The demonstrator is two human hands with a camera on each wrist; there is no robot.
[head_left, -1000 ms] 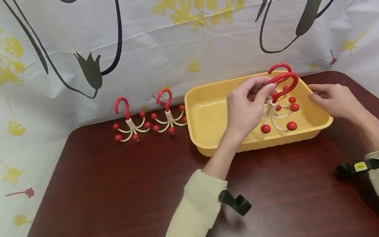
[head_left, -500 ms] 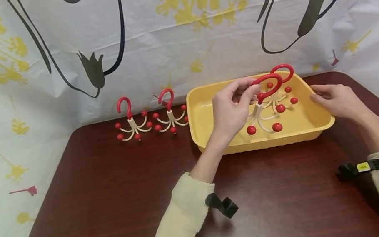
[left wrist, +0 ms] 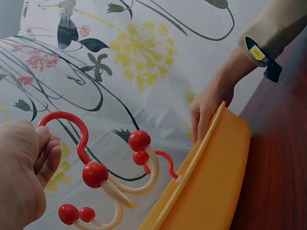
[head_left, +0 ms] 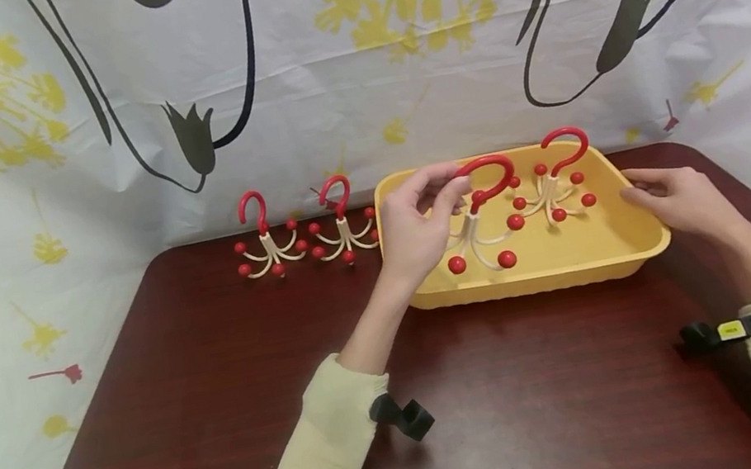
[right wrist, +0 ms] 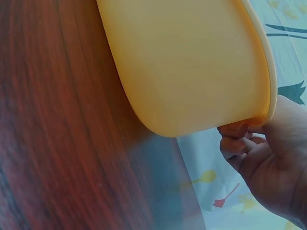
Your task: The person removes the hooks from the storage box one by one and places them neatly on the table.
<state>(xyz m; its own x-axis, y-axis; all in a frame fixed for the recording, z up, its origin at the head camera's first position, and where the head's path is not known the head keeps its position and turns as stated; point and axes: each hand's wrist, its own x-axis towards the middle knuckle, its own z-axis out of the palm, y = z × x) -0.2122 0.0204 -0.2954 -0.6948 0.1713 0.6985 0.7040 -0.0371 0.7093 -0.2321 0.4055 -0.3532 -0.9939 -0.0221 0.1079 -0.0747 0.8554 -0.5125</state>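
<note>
My left hand (head_left: 412, 228) pinches the red hook of a hook hanger (head_left: 479, 198) with cream arms tipped by red balls. This hanger is over the left-middle part of a yellow plastic tub (head_left: 542, 283); the left wrist view shows its hook between thumb and fingers. A second hook hanger (head_left: 552, 189) stands upright inside the tub, toward the right. My right hand (head_left: 694, 199) grips the tub's right rim, its fingers (right wrist: 235, 143) curled under the lip in the right wrist view.
Two more hook hangers stand on the dark wooden table (head_left: 524, 393), left of the tub: one farther left (head_left: 268, 245) and one (head_left: 344, 232) close to the tub's left wall. Behind the table hangs a white flower-print sheet (head_left: 336, 99).
My left hand has carried its hook hanger leftward, away from the one in the tub, which now shows whole. The right hand stays at the rim. The head view has shifted slightly.
</note>
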